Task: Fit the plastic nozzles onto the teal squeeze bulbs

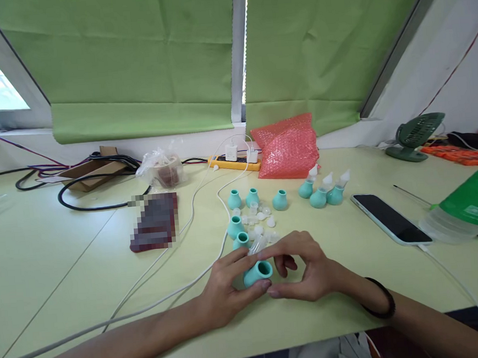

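Observation:
My left hand (231, 287) holds a teal rubber bulb (255, 274) between thumb and fingers, its open mouth tilted to the right. Close on the right, my right hand (302, 268) is curved, thumb and index finger apart, the index fingertip near the bulb's upper edge. Beyond the hands stand several open teal bulbs (280, 200). Clear and white small plastic parts (261, 216) lie among them, and a clear tube (257, 245) lies just behind the held bulb. Three teal bulbs with clear pointed tips (318, 197) stand farther right.
White cables (177, 290) cross the table at left. A phone (391, 219) and a green-labelled bottle (468, 205) lie at right. Behind are a red bubble-wrap bag (288, 150), power strip (242, 165), bagged tape roll (166, 171), cardboard box (93, 174) and small fan (413, 135).

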Tool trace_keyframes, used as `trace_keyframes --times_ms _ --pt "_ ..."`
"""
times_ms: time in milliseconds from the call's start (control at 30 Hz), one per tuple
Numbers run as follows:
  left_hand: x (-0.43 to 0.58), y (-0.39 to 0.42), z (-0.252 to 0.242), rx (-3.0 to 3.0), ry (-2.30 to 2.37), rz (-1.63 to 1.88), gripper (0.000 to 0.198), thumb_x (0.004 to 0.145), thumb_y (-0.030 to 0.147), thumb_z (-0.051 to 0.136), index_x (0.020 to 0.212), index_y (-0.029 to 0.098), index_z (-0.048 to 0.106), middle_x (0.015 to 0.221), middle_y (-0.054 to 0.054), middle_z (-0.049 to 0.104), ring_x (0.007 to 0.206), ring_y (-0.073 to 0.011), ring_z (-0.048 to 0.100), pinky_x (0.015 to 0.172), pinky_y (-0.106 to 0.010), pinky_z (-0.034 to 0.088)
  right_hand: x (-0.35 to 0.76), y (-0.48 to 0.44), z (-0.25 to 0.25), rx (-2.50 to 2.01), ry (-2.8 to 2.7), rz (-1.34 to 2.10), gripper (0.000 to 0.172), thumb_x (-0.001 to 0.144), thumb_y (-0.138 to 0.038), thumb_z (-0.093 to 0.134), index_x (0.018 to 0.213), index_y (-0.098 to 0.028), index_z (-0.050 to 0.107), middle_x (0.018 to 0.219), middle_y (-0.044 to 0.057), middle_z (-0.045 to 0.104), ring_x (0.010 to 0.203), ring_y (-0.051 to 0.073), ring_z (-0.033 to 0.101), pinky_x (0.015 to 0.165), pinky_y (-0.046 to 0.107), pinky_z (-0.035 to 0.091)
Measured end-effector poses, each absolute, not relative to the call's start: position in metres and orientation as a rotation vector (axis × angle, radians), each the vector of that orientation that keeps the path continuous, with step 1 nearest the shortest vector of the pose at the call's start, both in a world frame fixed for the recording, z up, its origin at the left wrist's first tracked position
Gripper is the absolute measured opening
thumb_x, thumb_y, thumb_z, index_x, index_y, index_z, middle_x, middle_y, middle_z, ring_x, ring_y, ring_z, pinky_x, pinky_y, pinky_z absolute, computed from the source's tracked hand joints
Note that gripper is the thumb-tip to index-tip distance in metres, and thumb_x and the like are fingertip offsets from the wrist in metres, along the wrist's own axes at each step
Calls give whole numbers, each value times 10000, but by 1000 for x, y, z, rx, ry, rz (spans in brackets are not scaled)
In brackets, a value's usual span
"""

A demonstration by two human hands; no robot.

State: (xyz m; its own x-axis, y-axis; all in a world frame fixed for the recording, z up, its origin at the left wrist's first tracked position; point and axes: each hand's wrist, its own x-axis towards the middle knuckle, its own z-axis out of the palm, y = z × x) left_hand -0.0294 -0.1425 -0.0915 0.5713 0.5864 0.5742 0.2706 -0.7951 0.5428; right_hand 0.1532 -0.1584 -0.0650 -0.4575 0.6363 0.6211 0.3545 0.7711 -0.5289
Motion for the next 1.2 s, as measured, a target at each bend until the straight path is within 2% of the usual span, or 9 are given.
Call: trace_keyframes --times_ms 133,233,333,467,567,733,867,1000,1200 --pt "-29 -142 -91 2339 667 1066 280 791 325 464 986 158 576 807 -64 589 754 -162 553 676 -249 450 152 -157 -64 -668 -2112 418 297 642 -276 628 925 -195 586 507 -40 553 411 53 443 433 167 389" --pt "-29 -141 -90 2277 616 1024 342 802 311 451 1092 143 518 860 -83 601 791 -169 553 711 -269 449 150 -157 -62 -625 -2102 430 172 664 -228 606 831 -185 604 522 -23 577 429 62 484 474 182 422" --pt "-30 -141 -88 2264 604 1004 355 806 305 441 1104 127 514 811 -85 605 742 -168 555 675 -272 454 150 -157 -58 -678 -2117 478 74 674 -224 592 725 -171 602 508 -14 567 429 69 500 478 188 430" --pt "-32 -142 -89 2200 592 1069 300 833 257 390 1089 172 520 919 -77 613 836 -171 555 746 -282 439 161 -155 -50 -789 -2080 636 78 650 -241 608 643 -167 583 439 -32 506 382 65 451 421 190 399" --pt "-32 -142 -92 2108 610 1127 269 842 236 376 1053 171 530 885 -63 616 809 -154 565 727 -265 448 177 -149 -40 -841 -1911 668 94 633 -242 615 623 -166 561 388 -52 443 339 57 385 363 192 344" --pt "-28 -142 -93 2034 705 1082 209 834 247 395 949 157 544 829 -56 605 755 -137 555 655 -238 466 196 -131 -37 -1222 -1691 201 91 620 -233 584 593 -162 534 381 -65 372 360 56 336 390 204 322" --pt "-27 -143 -91 2055 760 1087 175 828 239 398 864 156 548 766 -42 601 711 -128 549 634 -229 456 207 -113 -47 -1650 -1693 -145 82 612 -244 540 593 -167 562 401 -42 444 398 86 414 445 219 336" --pt "-27 -144 -93 2058 762 1089 143 823 229 403 867 160 520 751 -35 588 671 -116 542 623 -229 458 220 -99 -54 -2014 -1702 -279 136 634 -254 504 671 -190 619 531 4 590 560 161 542 480 232 337" --pt "-26 -145 -99 2007 750 1124 99 814 217 423 893 174 464 773 -22 549 639 -104 546 603 -229 465 231 -88 -61 -2049 -1776 -226 152 655 -234 504 721 -179 630 606 19 630 621 172 569 528 242 372"
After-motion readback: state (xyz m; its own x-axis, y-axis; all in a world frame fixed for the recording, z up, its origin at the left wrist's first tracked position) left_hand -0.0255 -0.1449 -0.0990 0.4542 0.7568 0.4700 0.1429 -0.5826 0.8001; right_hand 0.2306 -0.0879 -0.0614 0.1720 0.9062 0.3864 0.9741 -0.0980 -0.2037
